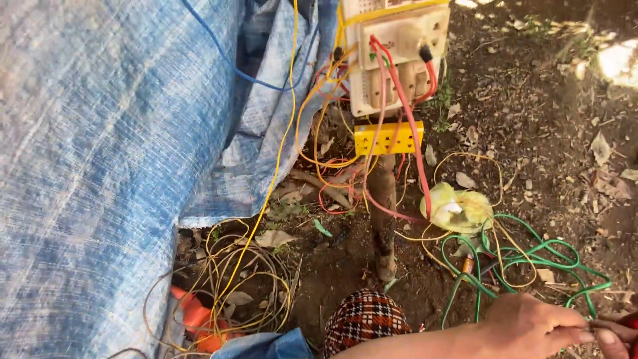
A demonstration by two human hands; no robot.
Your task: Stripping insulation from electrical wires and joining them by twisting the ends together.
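Note:
My left hand [531, 327] reaches in from the bottom edge, its forearm lying across the lower frame with a checked sleeve [364, 320] at the elbow. Its fingers are pinched on a thin green wire [525, 256] that coils over the soil. Fingertips of my right hand [617, 334] show at the right edge, touching the left fingertips beside something red; most of that hand is cut off. A cream switchboard [393, 53] with red and yellow wires stands on a wooden stake [383, 213], with a yellow connector block [388, 137] below it.
A blue tarpaulin [100, 153] covers the left half. Tangled yellow wires [239, 279] and an orange object [193, 318] lie at its lower edge. A pale yellowish wrapped lump [458, 209] sits right of the stake. Dry leaves litter the dark soil [551, 133].

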